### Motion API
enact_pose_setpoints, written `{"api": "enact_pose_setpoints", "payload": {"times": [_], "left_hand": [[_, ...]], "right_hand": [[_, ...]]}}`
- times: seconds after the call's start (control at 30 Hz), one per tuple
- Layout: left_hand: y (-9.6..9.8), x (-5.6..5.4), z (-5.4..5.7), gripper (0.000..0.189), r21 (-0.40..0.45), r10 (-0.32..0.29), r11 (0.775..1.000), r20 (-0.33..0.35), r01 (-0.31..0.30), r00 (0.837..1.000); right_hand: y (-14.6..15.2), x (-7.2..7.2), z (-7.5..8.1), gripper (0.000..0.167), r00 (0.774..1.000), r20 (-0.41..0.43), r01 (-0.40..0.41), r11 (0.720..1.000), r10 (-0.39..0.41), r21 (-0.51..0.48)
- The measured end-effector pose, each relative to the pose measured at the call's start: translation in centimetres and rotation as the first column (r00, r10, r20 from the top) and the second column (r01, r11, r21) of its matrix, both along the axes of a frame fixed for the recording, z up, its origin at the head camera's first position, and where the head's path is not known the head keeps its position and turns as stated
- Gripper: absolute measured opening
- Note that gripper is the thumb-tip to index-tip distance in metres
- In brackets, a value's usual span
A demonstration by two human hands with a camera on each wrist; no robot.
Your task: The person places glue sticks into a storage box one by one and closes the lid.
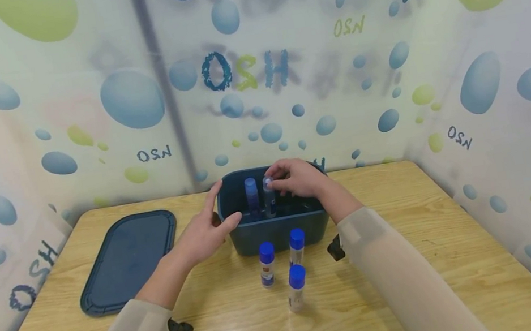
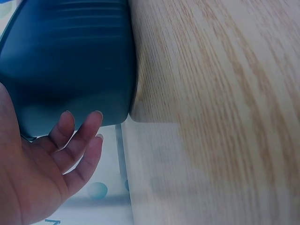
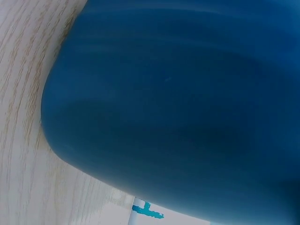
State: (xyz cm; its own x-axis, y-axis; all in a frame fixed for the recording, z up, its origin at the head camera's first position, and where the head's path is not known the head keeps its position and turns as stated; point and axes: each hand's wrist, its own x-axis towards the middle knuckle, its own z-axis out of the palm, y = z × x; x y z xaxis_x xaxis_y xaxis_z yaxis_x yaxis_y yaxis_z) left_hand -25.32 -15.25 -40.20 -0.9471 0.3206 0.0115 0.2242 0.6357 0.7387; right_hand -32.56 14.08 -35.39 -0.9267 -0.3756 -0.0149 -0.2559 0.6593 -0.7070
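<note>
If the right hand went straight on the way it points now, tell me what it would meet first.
Probably the other tube in the bin, just left of the held tube in the right hand, though depth is unclear.

Dotted white backdrop point(image 1: 320, 86), wood-grain table point(image 1: 234, 301)

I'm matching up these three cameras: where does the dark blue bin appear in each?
Head: bin at centre, just below mid-height.
Left wrist: bin in the upper left.
Right wrist: bin fills most of the picture.
Shared landmark: the wood-grain table under it.
</note>
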Motion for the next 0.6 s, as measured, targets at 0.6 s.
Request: {"api": "enact_pose_setpoints", "payload": {"times": [0.6], "left_hand": [[0.06, 0.12, 0.20, 0.097, -0.003, 0.000, 1.000, 0.012, 0.000, 1.000]], "right_hand": [[0.10, 0.04, 0.01, 0.033, 1.000, -0.006, -0.018, 1.000, 0.018, 0.002]]}}
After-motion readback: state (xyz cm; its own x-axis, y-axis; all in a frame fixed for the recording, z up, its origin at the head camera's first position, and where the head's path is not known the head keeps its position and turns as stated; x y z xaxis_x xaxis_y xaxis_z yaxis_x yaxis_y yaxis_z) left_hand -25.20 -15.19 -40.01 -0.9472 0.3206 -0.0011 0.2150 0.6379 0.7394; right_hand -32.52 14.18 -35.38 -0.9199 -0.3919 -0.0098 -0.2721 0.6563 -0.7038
